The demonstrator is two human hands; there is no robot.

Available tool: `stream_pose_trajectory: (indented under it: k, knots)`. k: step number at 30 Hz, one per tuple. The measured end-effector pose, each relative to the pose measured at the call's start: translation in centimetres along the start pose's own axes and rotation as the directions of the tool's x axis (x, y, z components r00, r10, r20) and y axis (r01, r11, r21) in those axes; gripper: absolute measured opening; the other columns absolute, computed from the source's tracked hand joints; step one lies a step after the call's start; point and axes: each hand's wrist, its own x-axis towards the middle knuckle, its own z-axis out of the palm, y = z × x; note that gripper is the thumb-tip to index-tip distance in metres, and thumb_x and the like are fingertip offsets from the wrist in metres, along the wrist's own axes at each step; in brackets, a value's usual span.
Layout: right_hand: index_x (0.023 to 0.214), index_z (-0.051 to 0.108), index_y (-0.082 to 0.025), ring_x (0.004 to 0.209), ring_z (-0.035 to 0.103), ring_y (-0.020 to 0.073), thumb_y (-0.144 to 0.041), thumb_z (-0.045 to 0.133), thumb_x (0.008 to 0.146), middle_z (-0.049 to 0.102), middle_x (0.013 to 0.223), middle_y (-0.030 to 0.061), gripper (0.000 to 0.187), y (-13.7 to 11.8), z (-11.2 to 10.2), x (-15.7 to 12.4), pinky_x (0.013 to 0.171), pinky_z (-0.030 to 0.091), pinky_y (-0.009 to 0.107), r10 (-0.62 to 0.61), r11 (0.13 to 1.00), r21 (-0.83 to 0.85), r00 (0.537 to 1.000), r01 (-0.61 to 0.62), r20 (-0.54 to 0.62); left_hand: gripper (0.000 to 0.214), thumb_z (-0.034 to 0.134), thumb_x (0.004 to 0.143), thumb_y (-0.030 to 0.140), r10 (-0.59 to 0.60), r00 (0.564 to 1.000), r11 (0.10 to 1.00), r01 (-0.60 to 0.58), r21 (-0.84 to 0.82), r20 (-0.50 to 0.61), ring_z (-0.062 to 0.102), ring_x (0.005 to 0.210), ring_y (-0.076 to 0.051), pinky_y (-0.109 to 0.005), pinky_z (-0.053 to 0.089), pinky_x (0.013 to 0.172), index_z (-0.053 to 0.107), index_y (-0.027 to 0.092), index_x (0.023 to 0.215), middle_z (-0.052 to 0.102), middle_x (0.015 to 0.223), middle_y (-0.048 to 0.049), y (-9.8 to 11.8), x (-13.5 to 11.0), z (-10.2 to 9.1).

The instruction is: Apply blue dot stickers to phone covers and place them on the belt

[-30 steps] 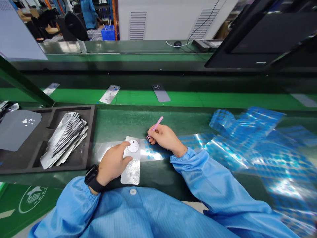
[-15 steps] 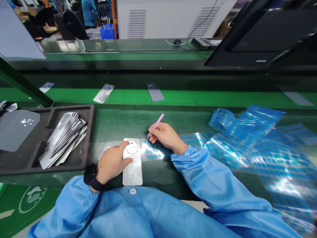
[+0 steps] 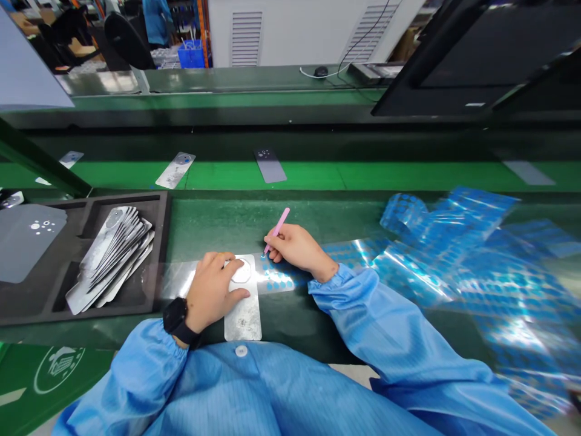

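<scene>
A silver metal plate (image 3: pixel 244 312) with a round window lies on the dark green bench in front of me. My left hand (image 3: pixel 213 290) presses on its upper left part, fingers curved over the edge near the window. My right hand (image 3: pixel 297 249) pinches pink tweezers (image 3: pixel 276 230), whose tips touch a clear film strip (image 3: pixel 276 280) carrying small blue round stickers, just right of the plate's top. Both arms wear blue sleeves, and a black watch sits on the left wrist.
A black foam tray (image 3: pixel 166 242) at the left holds a fanned stack of similar plates (image 3: pixel 115 254). Long shiny blue sticker films (image 3: pixel 458 254) sprawl to the right. Single plates (image 3: pixel 175 170) ride the green conveyor belt (image 3: pixel 363 175) beyond. A dark monitor (image 3: pixel 476 54) hangs upper right.
My left hand has shifted up over the plate's round window. The tweezers' tips have dropped slightly left onto the sticker strip. Plates on the conveyor have drifted left.
</scene>
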Motion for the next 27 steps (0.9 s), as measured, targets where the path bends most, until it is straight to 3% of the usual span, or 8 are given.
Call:
stream_pose_trajectory:
  k: [7, 12, 15, 20, 27]
  knots:
    - [0.064, 0.060, -0.014, 0.040, 0.058, 0.0089, -0.016, 0.066, 0.083, 0.063, 0.049, 0.0006, 0.020, 0.3, -0.4, 0.3, 0.042, 0.049, 0.017, 0.020, 0.996, 0.086, 0.999, -0.023, 0.034, 0.051, 0.081, 0.069, 0.033, 0.016, 1.000, 0.999, -0.016, -0.034, -0.016, 0.049, 0.108, -0.029, -0.047, 0.042, 0.095, 0.062, 0.021, 0.116, 0.063, 0.122, -0.0076, -0.1, -0.3, 0.2]
    - [0.062, 0.059, -0.014, 0.041, 0.058, 0.0089, -0.025, 0.067, 0.081, 0.064, 0.049, 0.0018, 0.024, -0.5, -0.3, -1.1, 0.043, 0.048, 0.018, 0.011, 0.979, 0.203, 1.000, -0.014, 0.018, 0.054, 0.081, 0.069, 0.038, -0.003, 1.000, 0.999, 0.002, -0.047, -0.019, 0.048, 0.108, -0.029, -0.048, 0.041, 0.093, 0.063, 0.021, 0.117, 0.064, 0.124, -0.0078, 0.0, -0.4, 0.6]
    - [0.065, 0.060, -0.014, 0.041, 0.057, 0.0090, -0.028, 0.067, 0.081, 0.064, 0.050, 0.0011, 0.022, -1.0, 1.1, -2.5, 0.042, 0.047, 0.017, -0.009, 0.983, 0.184, 1.000, 0.004, 0.027, 0.052, 0.080, 0.070, 0.041, -0.001, 1.000, 0.998, 0.000, -0.056, -0.028, 0.048, 0.109, -0.029, -0.048, 0.041, 0.092, 0.064, 0.021, 0.116, 0.064, 0.125, -0.0081, -0.1, -0.4, 0.9]
    - [0.064, 0.060, -0.015, 0.040, 0.057, 0.0081, -0.016, 0.062, 0.084, 0.064, 0.049, -0.0003, 0.019, -1.1, 3.3, -2.7, 0.040, 0.046, 0.015, 0.076, 0.996, 0.049, 0.997, -0.076, 0.017, 0.053, 0.080, 0.070, 0.043, 0.007, 0.999, 0.999, -0.009, -0.054, -0.042, 0.048, 0.109, -0.030, -0.048, 0.041, 0.091, 0.065, 0.021, 0.116, 0.064, 0.125, -0.0082, -0.2, -0.5, 1.1]
    - [0.065, 0.059, -0.016, 0.040, 0.059, 0.0094, -0.019, 0.063, 0.083, 0.064, 0.049, 0.0001, 0.019, -0.1, 3.1, -1.8, 0.039, 0.047, 0.016, 0.077, 0.994, 0.071, 0.997, -0.078, 0.016, 0.050, 0.078, 0.071, 0.044, 0.032, 0.997, 0.999, -0.035, -0.034, -0.071, 0.048, 0.108, -0.030, -0.048, 0.041, 0.089, 0.066, 0.023, 0.114, 0.064, 0.123, -0.0089, -0.3, -0.6, 1.6]
